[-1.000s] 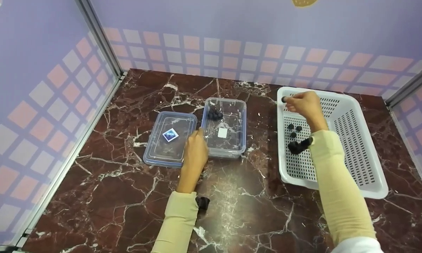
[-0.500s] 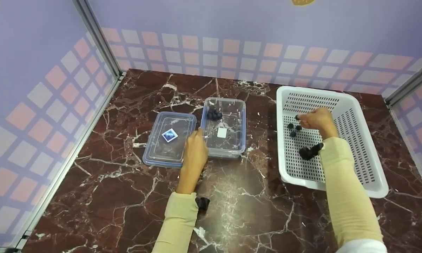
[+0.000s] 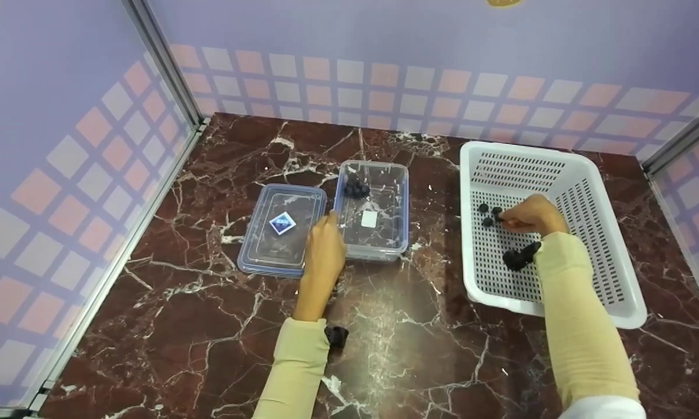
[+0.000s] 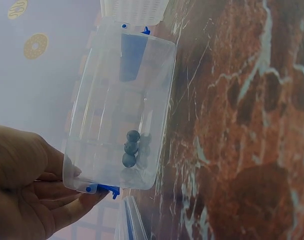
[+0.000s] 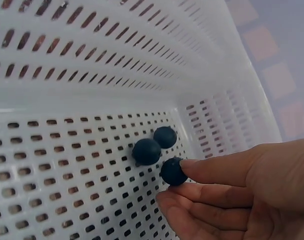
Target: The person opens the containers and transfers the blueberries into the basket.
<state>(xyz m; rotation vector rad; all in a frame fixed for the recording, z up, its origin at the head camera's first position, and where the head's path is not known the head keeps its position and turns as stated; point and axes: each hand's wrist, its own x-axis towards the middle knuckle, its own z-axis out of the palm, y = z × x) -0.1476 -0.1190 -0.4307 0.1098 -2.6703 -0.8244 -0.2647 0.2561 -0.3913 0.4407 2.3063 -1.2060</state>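
Right wrist view gives the closest look at the right hand (image 5: 227, 195): thumb and forefinger are nearly together, clamped on one dark blueberry (image 5: 173, 171) at the basket floor, the other fingers folded below. Two loose blueberries (image 5: 146, 152) lie just beside it there, towards 10 and almost 12 o'clock.

The left hand (image 3: 325, 241) grips the clear plastic box (image 3: 406, 209) by its wall; in the head view it sits at the box's 8 o'clock, its fingertips mostly hidden. Only the left wrist view shows thumb and fingers pinching the wall, next to a blue clasp (image 4: 109, 189). That view shows three berries in a row inside the box, while the head view shows a fuller cluster (image 3: 357, 188) at its 11 o'clock.

Seen from the head, the white slotted basket (image 3: 498, 282) stands at 3 o'clock from the box, well apart; the pinched berry is in its 10 o'clock part. A black wrist device (image 3: 521, 258) covers some of the floor. The blue-rimmed lid (image 3: 271, 250) lies at 9 o'clock, just beside the box, its 4 o'clock edge partly covered by the left hand. Under everything is a red-brown marbled tabletop (image 3: 210, 349).
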